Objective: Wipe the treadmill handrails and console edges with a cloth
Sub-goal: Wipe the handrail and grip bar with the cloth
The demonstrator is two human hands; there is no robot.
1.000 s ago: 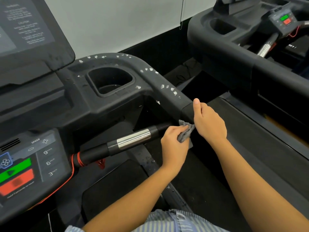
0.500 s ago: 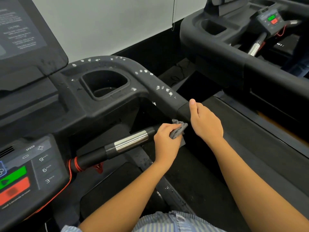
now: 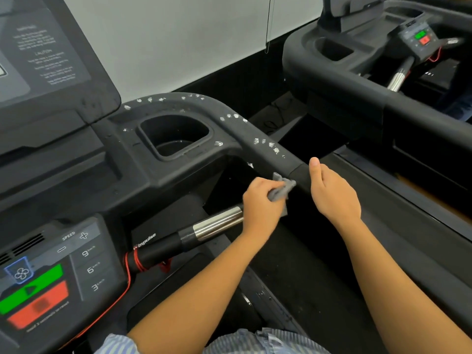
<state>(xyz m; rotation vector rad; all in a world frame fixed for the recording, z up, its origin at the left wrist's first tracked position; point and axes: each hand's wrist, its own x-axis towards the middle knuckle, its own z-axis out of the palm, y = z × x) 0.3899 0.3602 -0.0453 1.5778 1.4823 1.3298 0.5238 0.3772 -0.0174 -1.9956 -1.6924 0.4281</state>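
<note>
While white flecks dot the handrail (image 3: pixel 255 139) and the console edge (image 3: pixel 163 99) beyond your fingers, you have most of the wiping left. Your left hand (image 3: pixel 260 203) has its fingers closed on the grey cloth (image 3: pixel 281 190), bunched against the rail's inner side just below the flecked stretch. Your right hand (image 3: pixel 332 192) rests on the rail beside it, thumb up, fingers curled over the far side out of sight. Compared with a second ago, the cloth has moved slightly up the rail toward the flecks.
</note>
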